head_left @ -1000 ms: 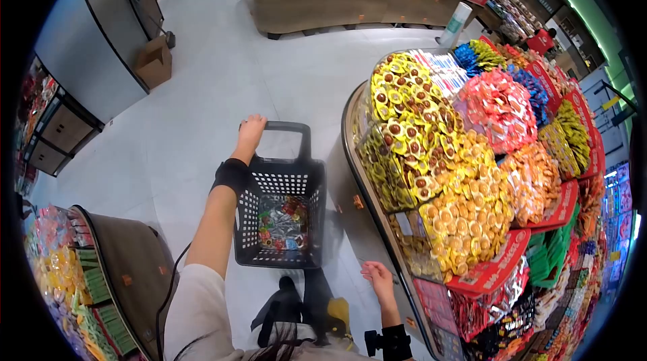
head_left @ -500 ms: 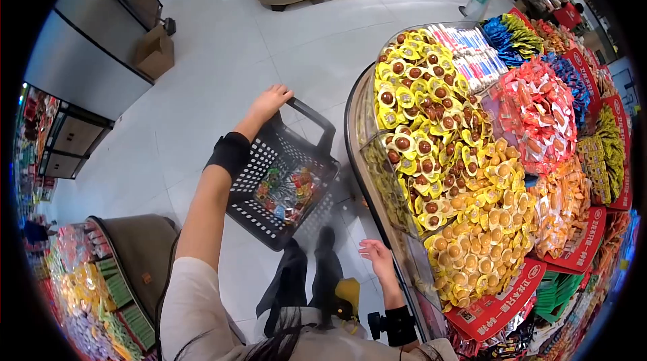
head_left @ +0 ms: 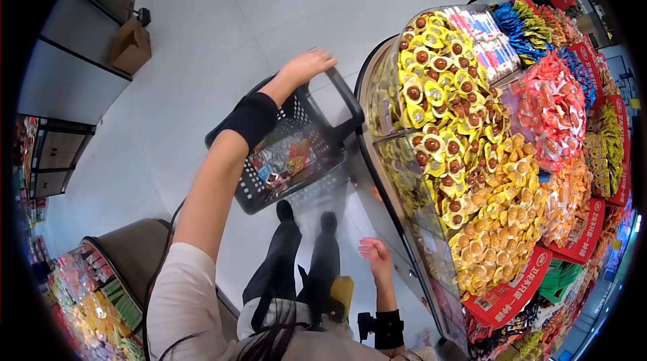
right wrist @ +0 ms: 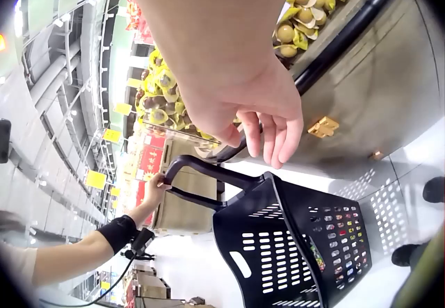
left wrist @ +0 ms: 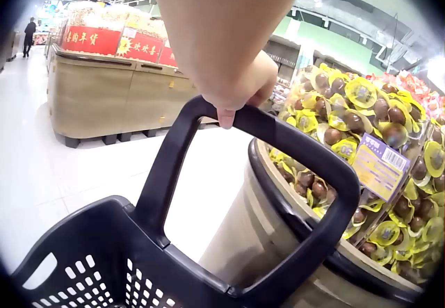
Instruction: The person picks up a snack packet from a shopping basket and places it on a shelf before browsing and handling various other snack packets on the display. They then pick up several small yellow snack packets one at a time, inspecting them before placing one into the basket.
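My left hand [head_left: 306,67] grips the handle [left wrist: 292,138] of a dark plastic shopping basket [right wrist: 264,252], fingers curled round the bar. Holes pierce the basket's walls, and several small colourful wrapped packets [head_left: 286,162] lie at its bottom. In the head view the handle's right end overlaps the edge of a candy display [head_left: 397,226]. My right hand [head_left: 375,256] hangs beside that display with loosely bent fingers and holds nothing. Yellow-wrapped snacks with brown centres [head_left: 438,85] fill the display's near section.
Behind the yellow snacks lie red-wrapped packets [head_left: 552,108] and red signs [head_left: 515,287]. A second candy stand [head_left: 131,246] is at the lower left. A cardboard box [head_left: 130,46] sits on the floor by a grey partition. Another counter [left wrist: 104,96] stands ahead.
My left hand has moved forward and right with the basket, which has turned and come up against the display's side in view. The right hand stays low beside the display, its fingers loose.
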A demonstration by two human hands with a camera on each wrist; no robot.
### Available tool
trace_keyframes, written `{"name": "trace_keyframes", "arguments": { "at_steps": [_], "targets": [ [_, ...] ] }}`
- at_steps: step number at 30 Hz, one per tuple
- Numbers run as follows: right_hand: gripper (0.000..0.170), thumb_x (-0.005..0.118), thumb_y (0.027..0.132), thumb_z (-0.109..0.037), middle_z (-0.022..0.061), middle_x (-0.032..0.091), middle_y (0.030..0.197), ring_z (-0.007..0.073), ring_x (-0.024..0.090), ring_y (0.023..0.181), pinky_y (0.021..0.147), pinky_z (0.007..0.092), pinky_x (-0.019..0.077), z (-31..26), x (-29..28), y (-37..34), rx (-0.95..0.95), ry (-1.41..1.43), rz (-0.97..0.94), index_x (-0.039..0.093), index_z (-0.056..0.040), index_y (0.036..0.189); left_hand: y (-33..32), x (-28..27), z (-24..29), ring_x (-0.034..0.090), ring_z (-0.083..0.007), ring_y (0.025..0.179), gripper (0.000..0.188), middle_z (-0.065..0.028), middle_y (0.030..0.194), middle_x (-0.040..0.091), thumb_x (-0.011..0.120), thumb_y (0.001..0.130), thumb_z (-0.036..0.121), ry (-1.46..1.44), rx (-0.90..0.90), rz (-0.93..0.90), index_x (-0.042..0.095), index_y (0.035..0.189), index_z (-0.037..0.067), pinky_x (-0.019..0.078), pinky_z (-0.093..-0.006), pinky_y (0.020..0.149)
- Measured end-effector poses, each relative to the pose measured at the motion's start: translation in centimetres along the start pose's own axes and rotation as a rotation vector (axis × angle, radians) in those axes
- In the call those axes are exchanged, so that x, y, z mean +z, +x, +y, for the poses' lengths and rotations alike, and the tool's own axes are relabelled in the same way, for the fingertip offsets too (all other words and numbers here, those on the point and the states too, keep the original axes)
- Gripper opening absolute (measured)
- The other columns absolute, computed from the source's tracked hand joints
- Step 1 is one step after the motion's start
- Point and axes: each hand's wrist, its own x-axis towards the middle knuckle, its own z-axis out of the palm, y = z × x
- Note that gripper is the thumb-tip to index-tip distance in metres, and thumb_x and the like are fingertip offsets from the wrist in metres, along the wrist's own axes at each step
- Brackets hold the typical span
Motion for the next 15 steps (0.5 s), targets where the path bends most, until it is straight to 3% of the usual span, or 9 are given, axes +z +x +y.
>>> {"name": "trace_keyframes", "arguments": {
  "at_steps": [5, 9, 11, 15],
  "targets": [
    [0.019, 0.045, 0.089, -0.012, 0.0059, 0.060, 0.095, 0.0140, 0.058, 0.082, 0.074, 0.0251, 0.0456, 0.5, 4.6, -1.2, 0.041, 0.092, 0.046, 0.056, -0.0012, 0.100, 2.0, -0.5, 1.5, 0.050, -0.0242, 0.096, 0.011, -0.0071, 0.092, 0.051, 0.046, 0.077, 0.009, -0.154, 0.099, 0.048, 0.046, 0.087, 0.007, 0.0461, -0.0320, 0.077],
    [0.018, 0.045, 0.089, -0.009, 0.0060, 0.059, 0.095, 0.0140, 0.057, 0.082, 0.075, 0.0256, 0.0456, 1.5, 6.9, -1.5, 0.029, 0.144, 0.046, 0.055, -0.0012, 0.100, 3.2, 1.7, 1.2, 0.051, -0.0233, 0.096, 0.011, -0.0059, 0.090, 0.051, 0.047, 0.076, 0.011, -0.113, 0.178, 0.113, 0.047, 0.087, 0.008, 0.0459, -0.0315, 0.077],
    [0.020, 0.045, 0.089, -0.016, 0.0064, 0.059, 0.096, 0.0146, 0.058, 0.083, 0.076, 0.0265, 0.0456, 1.5, 7.6, -1.7, 0.047, 0.112, 0.061, 0.055, -0.0017, 0.099, 3.2, 1.4, 1.7, 0.052, -0.0224, 0.094, 0.012, -0.0046, 0.089, 0.052, 0.048, 0.076, 0.011, -0.099, 0.192, 0.184, 0.048, 0.088, 0.009, 0.0462, -0.0311, 0.077],
    [0.023, 0.044, 0.090, -0.019, 0.0072, 0.060, 0.097, 0.0159, 0.058, 0.084, 0.077, 0.0276, 0.0458, 0.3, 9.6, -1.6, 0.081, 0.055, 0.107, 0.055, -0.0015, 0.098, 4.5, 2.3, 1.9, 0.055, -0.0227, 0.092, 0.015, -0.0044, 0.087, 0.054, 0.049, 0.075, 0.011, -0.044, 0.210, 0.109, 0.050, 0.090, 0.009, 0.0471, -0.0309, 0.077]
  ]
}}
